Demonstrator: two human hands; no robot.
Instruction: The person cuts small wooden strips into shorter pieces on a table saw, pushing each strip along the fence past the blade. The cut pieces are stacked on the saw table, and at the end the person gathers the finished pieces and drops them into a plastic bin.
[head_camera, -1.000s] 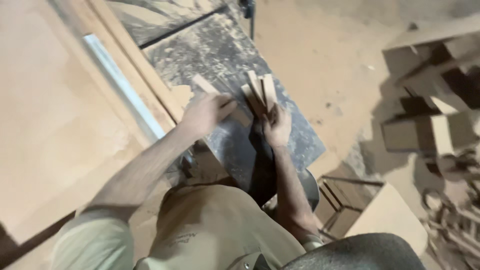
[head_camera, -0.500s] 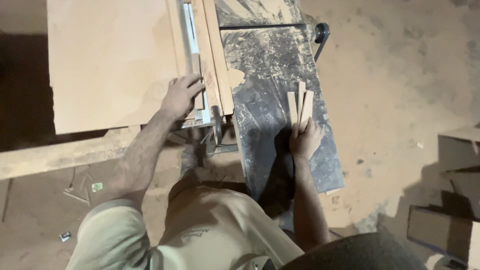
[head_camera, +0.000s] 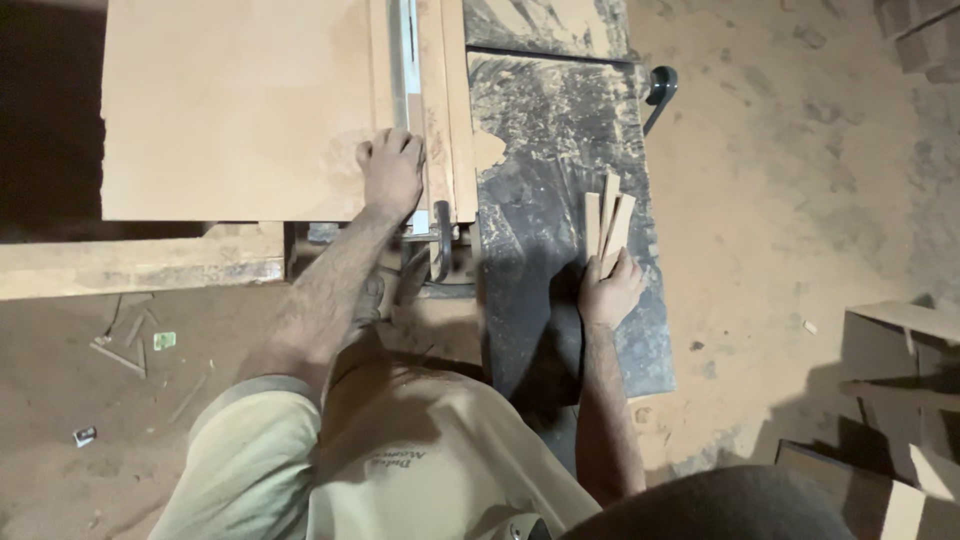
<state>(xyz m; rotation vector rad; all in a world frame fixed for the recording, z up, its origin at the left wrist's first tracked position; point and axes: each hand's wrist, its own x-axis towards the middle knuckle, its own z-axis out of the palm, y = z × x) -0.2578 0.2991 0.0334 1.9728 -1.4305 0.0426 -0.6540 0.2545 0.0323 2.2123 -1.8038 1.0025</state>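
Dusty tan workshop floor under a dark, sawdust-streaked metal saw table, with pale brown cardboard boxes stacked at the lower right edge and a small green scrap of label lying on the floor at the left. Left hand pressed flat, fingers spread, on the large pale wooden board beside the narrow metal fence rail. Right hand closed around the near ends of a few thin light wooden strips, fanned out flat on the dark table.

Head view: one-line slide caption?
Left hand on a board, right hand holding wood strips on a dusty saw table.
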